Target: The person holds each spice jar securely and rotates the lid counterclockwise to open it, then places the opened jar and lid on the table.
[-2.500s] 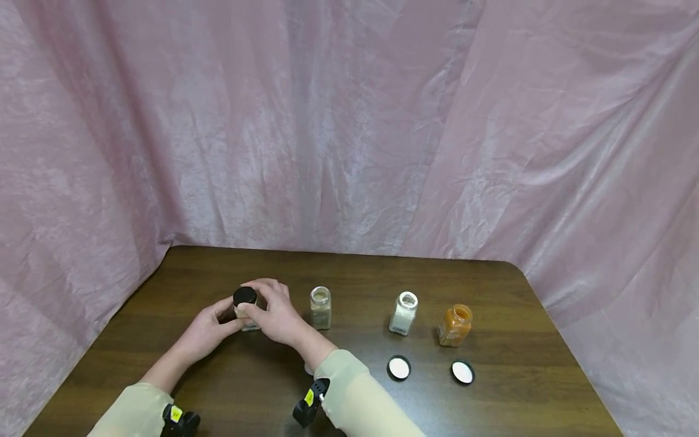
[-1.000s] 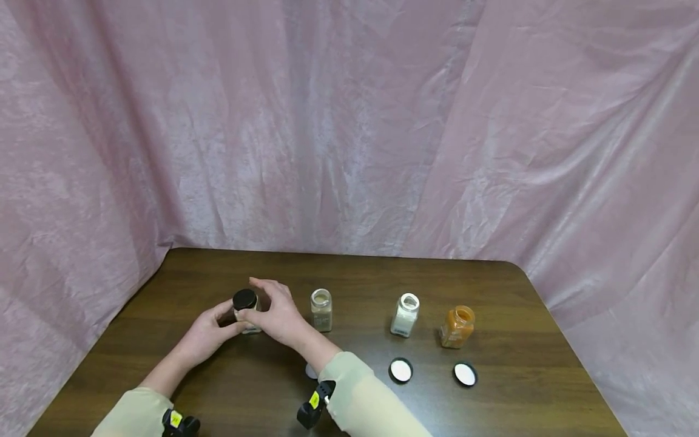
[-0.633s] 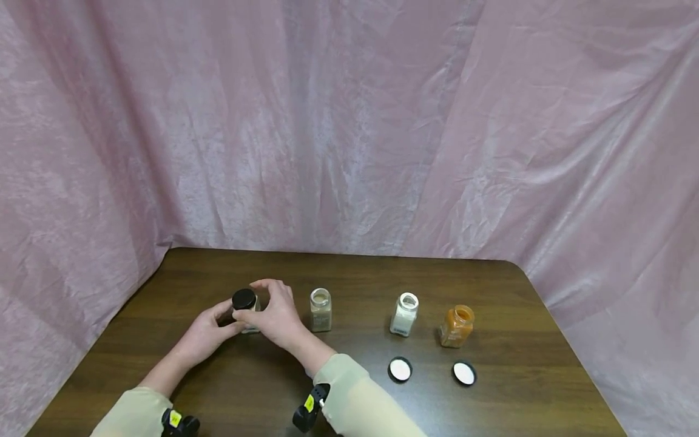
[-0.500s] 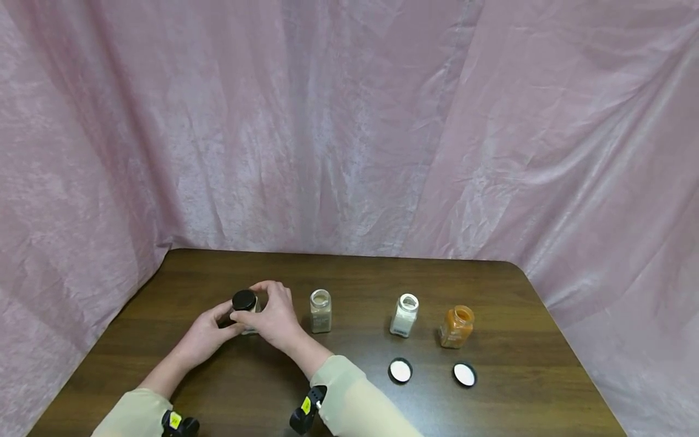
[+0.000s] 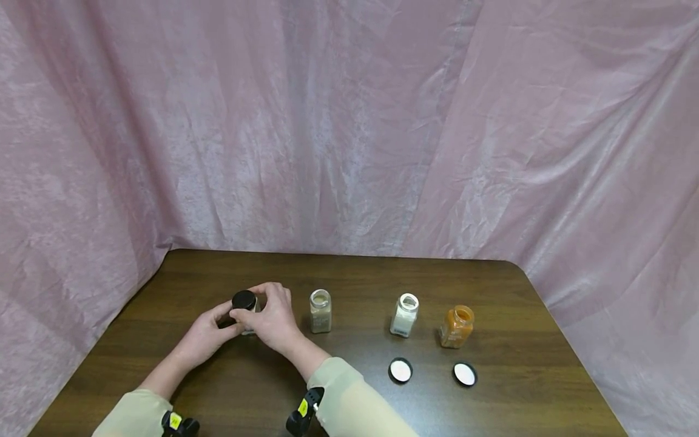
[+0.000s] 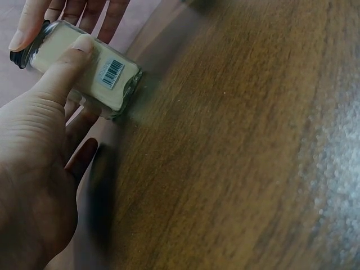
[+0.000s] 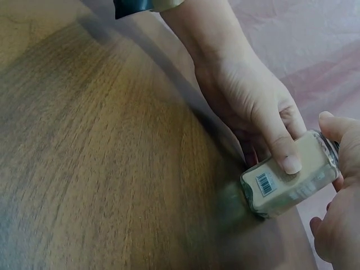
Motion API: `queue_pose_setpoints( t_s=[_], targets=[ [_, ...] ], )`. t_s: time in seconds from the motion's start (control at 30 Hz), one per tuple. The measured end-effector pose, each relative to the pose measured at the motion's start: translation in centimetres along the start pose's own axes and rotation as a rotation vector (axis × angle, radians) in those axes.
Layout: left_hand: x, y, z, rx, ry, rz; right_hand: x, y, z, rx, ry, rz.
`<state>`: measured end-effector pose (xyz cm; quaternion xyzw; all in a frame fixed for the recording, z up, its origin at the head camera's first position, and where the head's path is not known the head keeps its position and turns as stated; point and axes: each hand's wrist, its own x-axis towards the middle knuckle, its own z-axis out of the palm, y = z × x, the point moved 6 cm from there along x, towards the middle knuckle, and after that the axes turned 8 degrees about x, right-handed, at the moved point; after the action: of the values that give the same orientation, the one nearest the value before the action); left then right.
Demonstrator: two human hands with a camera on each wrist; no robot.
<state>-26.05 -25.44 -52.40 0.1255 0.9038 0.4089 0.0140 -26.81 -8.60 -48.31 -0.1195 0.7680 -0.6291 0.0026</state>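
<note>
A square glass spice jar (image 6: 102, 63) of cream-coloured powder, with a barcode label on its side, stands at the left of the table. My left hand (image 5: 204, 335) grips its body, the thumb across one face in both wrist views. From the right, my right hand (image 5: 275, 318) pinches the black lid (image 5: 244, 300) at the jar's top, thumb in front and forefinger behind. Whether the lid is screwed tight cannot be told. Just right of that hand is an uncovered jar of greyish-beige powder (image 5: 321, 314).
Farther right stand an uncovered jar of white powder (image 5: 404, 318) and an uncovered jar of orange powder (image 5: 457, 329). Two black lids with white liners lie nearer me, a left one (image 5: 400, 371) and a right one (image 5: 465, 374). Pink curtain (image 5: 349, 133) hangs behind the wooden table (image 5: 491, 406).
My right thumb and fingers have shifted round the lid, and the right wrist has swung a little left. A pale disc glimpsed beside the right sleeve is now hidden. My left hand stays put.
</note>
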Motion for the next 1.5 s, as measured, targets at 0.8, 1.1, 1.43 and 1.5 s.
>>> queue_pose_setpoints(
  t_s=[0.8,1.1,1.43,1.5],
  targets=[
    [0.03,0.11,0.22,-0.033,-0.010,-0.003,-0.16,-0.37,-0.34,-0.077,-0.131,-0.149],
    [0.01,-0.12,0.16,-0.014,-0.002,-0.015,-0.27,-0.39,-0.18,-0.088,-0.170,-0.148],
    [0.08,-0.14,0.15,-0.008,0.000,-0.023,-0.41,-0.37,0.26,-0.148,-0.236,-0.183],
    [0.08,-0.24,0.18,-0.011,-0.002,-0.024,-0.46,-0.39,0.32,-0.159,-0.251,-0.189]
  ],
)
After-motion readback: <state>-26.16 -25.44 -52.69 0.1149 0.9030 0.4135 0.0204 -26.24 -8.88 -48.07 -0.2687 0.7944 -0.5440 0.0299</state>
